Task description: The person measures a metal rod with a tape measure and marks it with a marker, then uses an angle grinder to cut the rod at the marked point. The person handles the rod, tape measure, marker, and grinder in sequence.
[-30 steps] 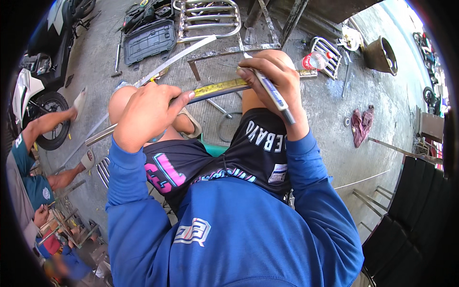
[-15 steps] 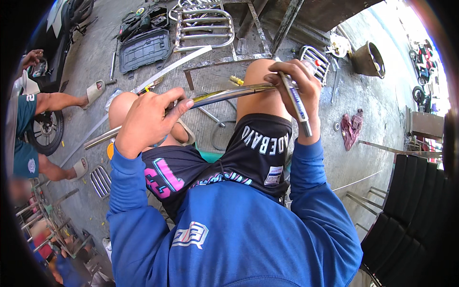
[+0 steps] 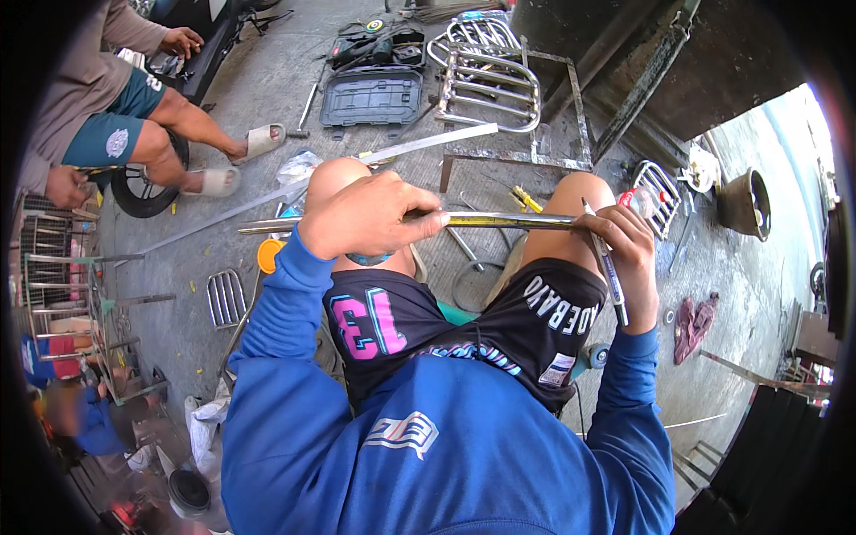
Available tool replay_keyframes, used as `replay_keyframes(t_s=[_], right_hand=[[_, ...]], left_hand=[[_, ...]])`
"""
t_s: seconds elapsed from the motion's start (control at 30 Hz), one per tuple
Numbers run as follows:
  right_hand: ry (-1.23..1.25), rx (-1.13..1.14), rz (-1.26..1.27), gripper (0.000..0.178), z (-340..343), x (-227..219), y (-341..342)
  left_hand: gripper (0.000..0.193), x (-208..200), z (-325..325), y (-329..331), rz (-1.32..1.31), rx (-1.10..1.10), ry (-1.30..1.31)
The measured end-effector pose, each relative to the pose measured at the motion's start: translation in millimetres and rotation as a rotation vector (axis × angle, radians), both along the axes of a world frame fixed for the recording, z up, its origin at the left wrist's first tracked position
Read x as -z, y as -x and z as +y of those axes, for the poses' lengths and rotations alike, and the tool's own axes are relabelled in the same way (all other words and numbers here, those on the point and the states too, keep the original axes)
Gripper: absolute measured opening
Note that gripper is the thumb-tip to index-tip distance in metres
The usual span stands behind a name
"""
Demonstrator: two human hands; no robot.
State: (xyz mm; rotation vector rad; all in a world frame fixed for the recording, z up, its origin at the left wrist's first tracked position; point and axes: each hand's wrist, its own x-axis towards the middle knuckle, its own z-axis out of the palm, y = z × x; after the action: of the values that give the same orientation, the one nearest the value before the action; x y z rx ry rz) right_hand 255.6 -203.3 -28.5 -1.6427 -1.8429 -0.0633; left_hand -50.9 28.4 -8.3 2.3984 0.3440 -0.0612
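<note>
A shiny metal tube [image 3: 272, 226] lies level across and above my knees. My left hand [image 3: 370, 214] is closed round it, with the thumb pressed along its near side. Along the tube between my hands runs a yellow measuring tape blade [image 3: 489, 220]. My right hand [image 3: 626, 242] is closed on a slim pen-like marker [image 3: 615, 290], its tip pointing away from me and its other end toward my wrist. The fingers of that hand also rest at the right end of the tube and tape; exactly how they grip there is hidden.
An open dark tool case [image 3: 370, 96] and a stack of bent chrome tube frames [image 3: 490, 89] lie ahead. A rusty metal frame [image 3: 517, 161] and a long flat bar [image 3: 223, 208] are beyond my knees. Another person [image 3: 134, 116] sits at far left. A bucket [image 3: 738, 205] stands right.
The view has shifted, so the surroundings sit farther right and lower. The tube has gone from slanted to nearly level. Both hands keep their hold, and the marker stays in my right hand.
</note>
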Motion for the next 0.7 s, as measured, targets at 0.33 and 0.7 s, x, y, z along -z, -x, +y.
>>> replay_keyframes(t_s=[0.33, 0.7], right_hand=[[-0.088, -0.115, 0.063, 0.027, 45, 14, 38], [-0.431, 0.202, 0.969, 0.020, 56, 42, 8]], left_hand=[[0.034, -2, -31, 18, 0.072, -0.161, -0.263], [0.029, -12, 14, 52, 0.077, -0.206, -0.186]])
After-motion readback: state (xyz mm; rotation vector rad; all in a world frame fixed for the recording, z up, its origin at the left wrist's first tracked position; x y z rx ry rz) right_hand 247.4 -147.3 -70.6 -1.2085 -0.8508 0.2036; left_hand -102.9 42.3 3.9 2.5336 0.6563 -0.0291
